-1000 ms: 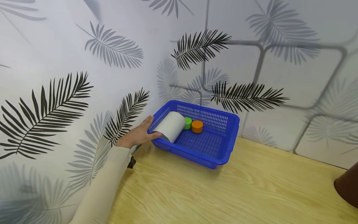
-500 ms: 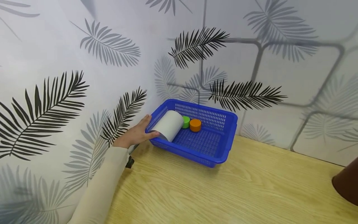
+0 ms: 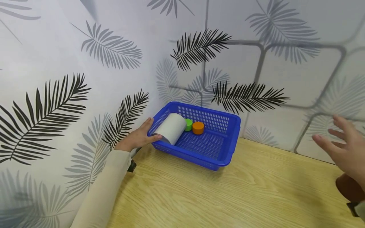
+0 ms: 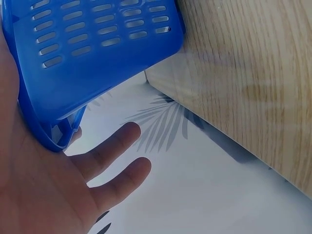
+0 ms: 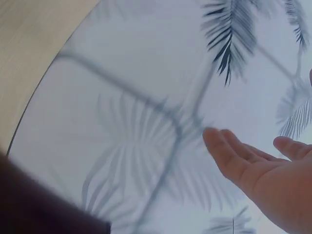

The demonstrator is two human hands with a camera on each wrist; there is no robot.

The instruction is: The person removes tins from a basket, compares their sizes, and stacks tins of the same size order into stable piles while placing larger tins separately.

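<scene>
Head view, corner of a wooden worktop (image 3: 228, 196) against leaf-patterned walls.

Item 1: blue perforated basket (image 3: 225, 152), seated on the worktop near the corner. Left hand (image 3: 138, 136) lies against its left end, thumb touching the rim, fingers straight in the left wrist view (image 4: 114, 146); not clenched round anything.

Item 2: white cylinder (image 3: 172, 128), lying on its side at the basket's left end. Long axis runs from the near-left rim toward the far wall, roughly level or slightly raised at the near end; the open end faces the left hand.

Item 3: green disc (image 3: 188, 124) and orange disc (image 3: 198, 127), just beyond the cylinder, side by side on the basket floor.

Item 4: right hand (image 3: 346, 148), raised in the air at far right, fingers spread, holding nothing, above a brown object (image 3: 349, 188).

Risk, as a judgement: a push from the left hand could slide the light basket along the worktop, or roll the cylinder across the basket floor, since it lies on its curved side.
</scene>
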